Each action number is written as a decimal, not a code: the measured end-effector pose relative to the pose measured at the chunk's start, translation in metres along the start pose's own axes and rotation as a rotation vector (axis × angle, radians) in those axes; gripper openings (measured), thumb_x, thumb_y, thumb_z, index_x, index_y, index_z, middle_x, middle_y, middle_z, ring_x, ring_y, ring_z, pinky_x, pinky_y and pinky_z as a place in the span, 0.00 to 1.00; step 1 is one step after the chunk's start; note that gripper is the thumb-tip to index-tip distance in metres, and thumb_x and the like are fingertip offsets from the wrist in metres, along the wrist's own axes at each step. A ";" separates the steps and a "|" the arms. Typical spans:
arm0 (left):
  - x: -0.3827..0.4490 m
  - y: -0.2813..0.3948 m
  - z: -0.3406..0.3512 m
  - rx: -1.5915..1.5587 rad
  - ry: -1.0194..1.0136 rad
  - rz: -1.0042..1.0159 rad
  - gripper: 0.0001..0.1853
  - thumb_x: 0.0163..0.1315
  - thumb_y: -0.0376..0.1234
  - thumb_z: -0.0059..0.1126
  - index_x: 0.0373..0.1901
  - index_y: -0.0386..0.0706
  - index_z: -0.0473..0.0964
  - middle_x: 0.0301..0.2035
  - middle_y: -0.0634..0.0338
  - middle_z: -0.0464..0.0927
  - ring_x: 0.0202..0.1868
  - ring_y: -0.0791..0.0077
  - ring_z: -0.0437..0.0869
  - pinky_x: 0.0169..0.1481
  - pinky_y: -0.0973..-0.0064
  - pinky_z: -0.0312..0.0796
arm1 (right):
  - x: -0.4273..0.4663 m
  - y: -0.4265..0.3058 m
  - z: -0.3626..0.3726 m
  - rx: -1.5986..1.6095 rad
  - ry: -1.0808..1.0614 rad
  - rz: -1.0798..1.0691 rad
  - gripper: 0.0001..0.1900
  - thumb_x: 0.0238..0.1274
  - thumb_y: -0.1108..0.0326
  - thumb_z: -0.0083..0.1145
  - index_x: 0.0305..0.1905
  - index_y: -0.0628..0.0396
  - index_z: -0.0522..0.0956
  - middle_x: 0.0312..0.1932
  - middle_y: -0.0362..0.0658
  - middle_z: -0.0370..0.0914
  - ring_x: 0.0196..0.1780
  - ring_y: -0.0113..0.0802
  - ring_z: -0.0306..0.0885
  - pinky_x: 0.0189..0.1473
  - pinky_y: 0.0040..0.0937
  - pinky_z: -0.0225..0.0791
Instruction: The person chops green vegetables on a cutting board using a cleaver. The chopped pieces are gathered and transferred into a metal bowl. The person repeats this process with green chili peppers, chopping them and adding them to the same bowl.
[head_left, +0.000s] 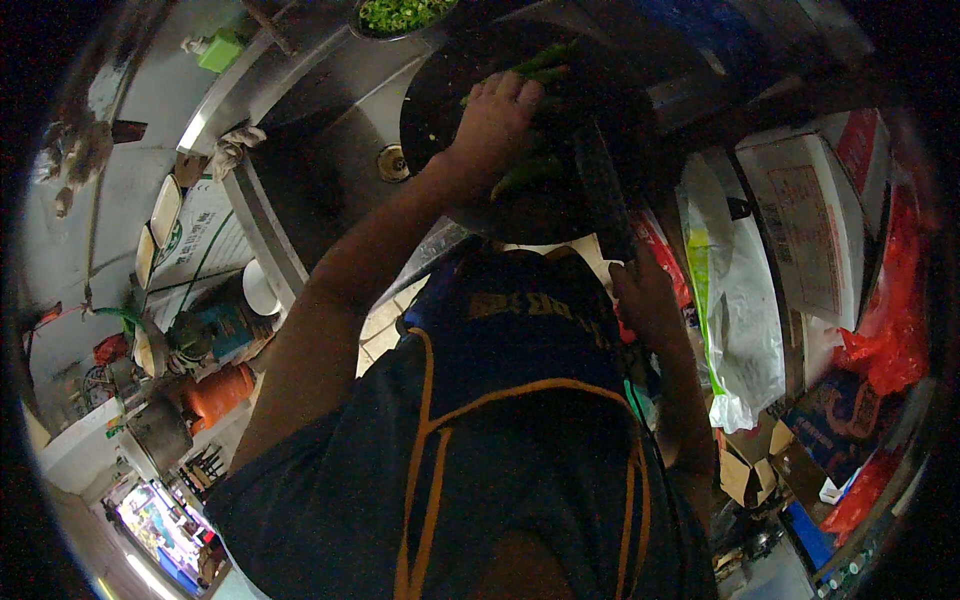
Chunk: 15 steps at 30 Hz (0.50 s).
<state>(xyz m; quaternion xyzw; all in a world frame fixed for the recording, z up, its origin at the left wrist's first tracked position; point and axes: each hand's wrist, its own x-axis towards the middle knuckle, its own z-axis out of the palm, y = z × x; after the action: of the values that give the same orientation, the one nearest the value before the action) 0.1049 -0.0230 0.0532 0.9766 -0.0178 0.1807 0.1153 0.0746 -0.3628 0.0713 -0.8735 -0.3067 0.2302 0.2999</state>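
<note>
My left hand (501, 109) is palm down over the far part of a round, dark chopping board (525, 217). Its curled fingers hold long green vegetables (551, 64), probably green peppers. More green pieces (529, 174) lie on the board closer to me. The handle of a broad kitchen knife (602, 176) is in my right hand (646, 292), at the board's near right. Its dark blade points away from me along the board's right side. Deep shadow hides the blade's edge and much of the board. A bowl of chopped greens (405, 16) stands beyond the board.
Left of the board is a metal sink with a drain (392, 163); a cloth (236, 148) hangs at its corner. Cartons (806, 225), a white plastic bag (742, 300) and red bags (892, 315) crowd the right. An orange container (221, 394) stands at lower left.
</note>
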 end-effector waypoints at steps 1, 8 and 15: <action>0.000 -0.005 0.001 -0.008 -0.028 0.033 0.20 0.55 0.32 0.60 0.52 0.45 0.74 0.47 0.49 0.75 0.53 0.49 0.76 0.54 0.49 0.70 | 0.001 -0.001 -0.001 0.021 -0.020 0.026 0.25 0.67 0.63 0.53 0.66 0.55 0.66 0.29 0.45 0.78 0.27 0.32 0.75 0.30 0.34 0.69; 0.003 -0.006 -0.013 0.176 -0.223 0.186 0.20 0.58 0.38 0.62 0.54 0.52 0.76 0.51 0.53 0.74 0.57 0.53 0.73 0.56 0.49 0.69 | 0.002 -0.017 -0.008 0.105 0.005 0.081 0.19 0.66 0.64 0.54 0.59 0.56 0.70 0.28 0.46 0.78 0.29 0.34 0.77 0.31 0.36 0.69; 0.020 -0.030 0.009 0.339 -0.264 0.055 0.21 0.59 0.38 0.62 0.55 0.49 0.75 0.52 0.53 0.77 0.54 0.54 0.77 0.54 0.48 0.70 | 0.010 -0.052 -0.019 0.256 -0.027 0.295 0.23 0.66 0.62 0.53 0.63 0.56 0.69 0.29 0.48 0.79 0.32 0.35 0.78 0.35 0.38 0.70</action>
<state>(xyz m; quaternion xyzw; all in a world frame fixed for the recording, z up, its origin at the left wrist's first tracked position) 0.1286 0.0046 0.0456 0.9964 -0.0289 0.0546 -0.0587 0.0723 -0.3299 0.1169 -0.8607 -0.1475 0.3202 0.3674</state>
